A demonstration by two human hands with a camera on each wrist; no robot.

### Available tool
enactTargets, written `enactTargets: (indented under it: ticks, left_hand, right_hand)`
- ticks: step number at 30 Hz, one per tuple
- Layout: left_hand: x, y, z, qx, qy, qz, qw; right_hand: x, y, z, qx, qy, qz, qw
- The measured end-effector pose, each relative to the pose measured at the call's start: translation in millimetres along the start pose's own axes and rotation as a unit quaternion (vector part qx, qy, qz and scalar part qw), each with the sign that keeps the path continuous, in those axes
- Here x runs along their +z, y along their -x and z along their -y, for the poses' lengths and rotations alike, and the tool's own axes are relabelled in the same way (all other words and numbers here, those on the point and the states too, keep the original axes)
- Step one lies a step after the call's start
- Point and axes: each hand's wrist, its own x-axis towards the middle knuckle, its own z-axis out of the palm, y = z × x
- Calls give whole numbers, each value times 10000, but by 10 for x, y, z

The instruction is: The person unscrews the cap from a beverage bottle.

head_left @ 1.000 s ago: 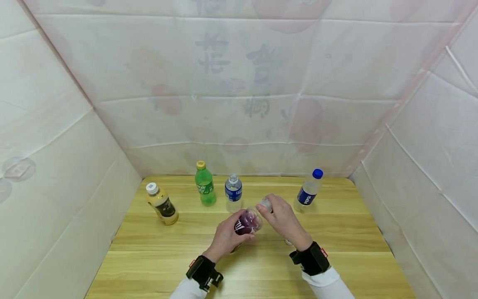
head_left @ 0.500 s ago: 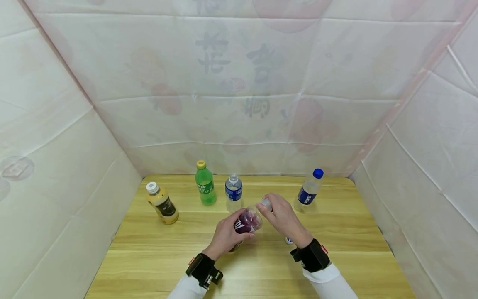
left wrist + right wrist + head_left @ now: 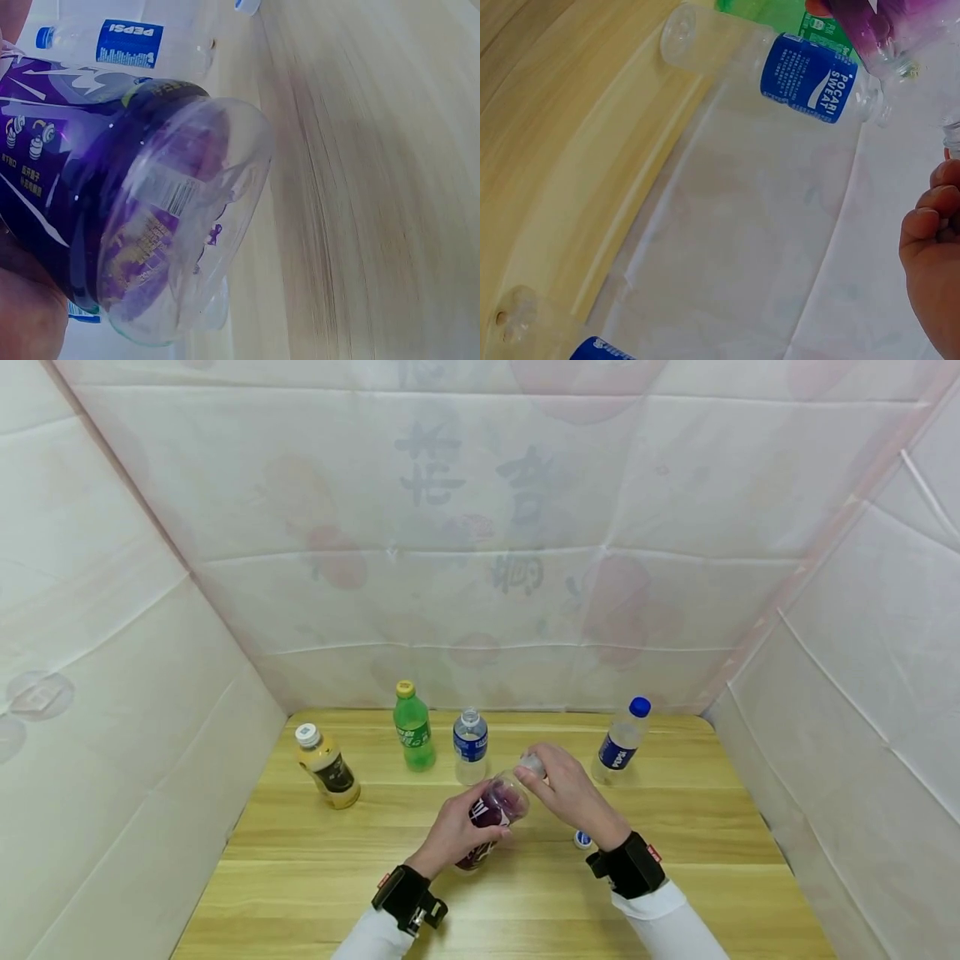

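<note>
My left hand (image 3: 453, 833) grips a clear bottle with a purple label (image 3: 491, 810) round its middle and holds it tilted, its top toward the upper right. At the bottle's top, the fingers and thumb of my right hand (image 3: 566, 789) hold a pale cap (image 3: 532, 766). Whether that cap is still on the neck is hard to tell. In the left wrist view the purple label (image 3: 67, 165) and the bottle's clear base show large. The right wrist view has my right hand's curled fingers (image 3: 937, 202) just below a clear bottle neck (image 3: 951, 139).
An uncapped Pocari Sweat bottle (image 3: 470, 747) stands just behind the hands. Left of it are a green bottle (image 3: 413, 727) with a yellow cap and a yellow drink bottle (image 3: 330, 768). A Pepsi bottle (image 3: 618, 747) stands right. A loose cap (image 3: 582, 840) lies by my right wrist.
The bottle has turned slightly in my left hand, and more of its lower end shows. My right wrist has shifted a little right, uncovering the loose cap on the table.
</note>
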Motion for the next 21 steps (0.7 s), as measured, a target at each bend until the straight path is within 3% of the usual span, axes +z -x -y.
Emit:
enactTargets:
  ticks: [21]
  left_hand:
    - [21,-4,9,-216,-26,-3,9998]
  right_hand:
    - [-19,61,-12,182,-607,316,9975]
